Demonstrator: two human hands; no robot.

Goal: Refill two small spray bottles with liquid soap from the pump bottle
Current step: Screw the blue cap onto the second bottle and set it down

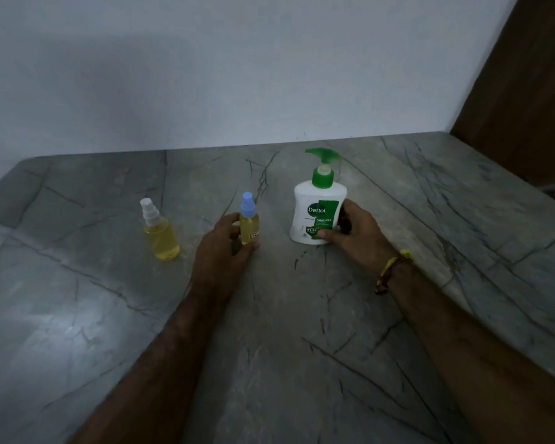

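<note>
The pump bottle [318,213] stood upright on the grey stone counter [302,315], its green nozzle pointing left, blurred; the right hand [353,232] wrapped its fingers around the lower body. The left hand [225,248] clasped the blue-capped spray bottle [249,219], upright, its base hidden behind the fingers. 1 white-capped spray bottle [159,230] stood apart at left, tilted slightly by the wide lens.

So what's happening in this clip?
A person at a grey marble table holds the blue-capped spray bottle with the left hand and the white Dettol pump bottle with the right hand. A white-capped spray bottle stands untouched to the left. Both spray bottles hold yellow liquid, caps on; everything stands upright.
</note>
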